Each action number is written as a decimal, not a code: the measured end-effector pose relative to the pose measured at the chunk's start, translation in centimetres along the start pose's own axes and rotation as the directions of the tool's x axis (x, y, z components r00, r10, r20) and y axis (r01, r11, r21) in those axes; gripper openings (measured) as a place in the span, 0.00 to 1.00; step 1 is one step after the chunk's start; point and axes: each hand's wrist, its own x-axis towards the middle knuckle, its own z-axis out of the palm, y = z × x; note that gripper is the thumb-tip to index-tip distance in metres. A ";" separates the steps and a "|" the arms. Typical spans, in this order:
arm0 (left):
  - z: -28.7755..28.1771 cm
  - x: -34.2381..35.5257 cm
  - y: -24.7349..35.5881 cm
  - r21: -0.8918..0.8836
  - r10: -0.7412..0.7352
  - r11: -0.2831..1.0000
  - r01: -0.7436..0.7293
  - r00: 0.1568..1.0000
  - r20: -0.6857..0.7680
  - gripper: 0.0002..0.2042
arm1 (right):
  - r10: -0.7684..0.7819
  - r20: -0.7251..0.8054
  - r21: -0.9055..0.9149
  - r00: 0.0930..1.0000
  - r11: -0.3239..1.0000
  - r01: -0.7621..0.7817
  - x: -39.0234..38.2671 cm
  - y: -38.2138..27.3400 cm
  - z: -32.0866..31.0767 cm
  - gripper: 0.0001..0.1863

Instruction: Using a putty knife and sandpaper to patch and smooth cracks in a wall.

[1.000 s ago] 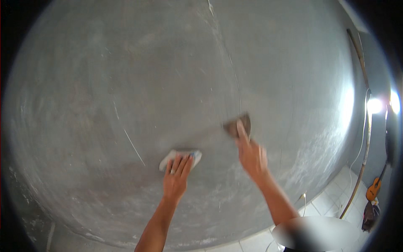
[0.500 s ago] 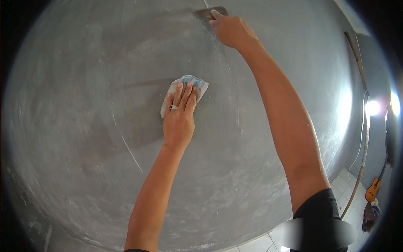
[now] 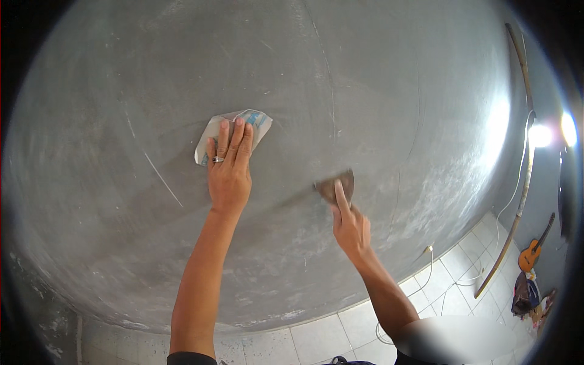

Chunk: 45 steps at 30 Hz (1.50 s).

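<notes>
wall [image 3: 365,79]: grey, streaked | cloth [image 3: 255,121]: white, blue marks | scraper [image 3: 336,184]: brown

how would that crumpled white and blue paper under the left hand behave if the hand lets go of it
The crumpled white and blue paper piece looks thin and creased, so it is probably floppy and light. The left hand presses it flat against the upright grey plastered wall, so it would likely drop once released. Its folded edges suggest that it bends easily rather than breaks.
</notes>
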 end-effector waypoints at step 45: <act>-32.0 -74.1 29.6 -0.333 -0.167 -0.939 0.086 -0.960 0.224 0.20 | -0.505 0.560 0.406 -0.657 0.858 -0.314 -61.7 -21.1 16.9 0.49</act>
